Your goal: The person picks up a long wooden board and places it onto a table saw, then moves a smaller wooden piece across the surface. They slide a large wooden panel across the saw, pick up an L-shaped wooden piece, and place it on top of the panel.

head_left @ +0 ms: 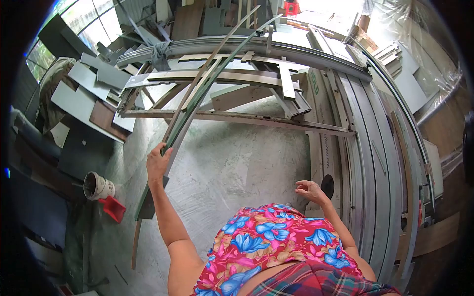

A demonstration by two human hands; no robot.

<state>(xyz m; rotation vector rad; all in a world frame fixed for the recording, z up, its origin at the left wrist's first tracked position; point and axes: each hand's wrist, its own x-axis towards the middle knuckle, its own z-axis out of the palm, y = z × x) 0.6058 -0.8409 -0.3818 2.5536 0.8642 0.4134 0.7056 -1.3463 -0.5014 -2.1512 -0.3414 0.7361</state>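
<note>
My left hand is closed round a bundle of long narrow strips. A dark green strip lies in it, and a thin brown strip runs alongside. The strips slant from low at the left up across a metal frame, their far ends reaching past its back rail. My right hand hangs free beside the machine's grey body, fingers loosely bent and apart, with nothing in it. Short pale strips and a long pale board rest on the frame.
Flat panels lean in a pile at the left. A white bucket and a red dustpan are on the floor. Long metal rails run along the right. A red stool is at the back.
</note>
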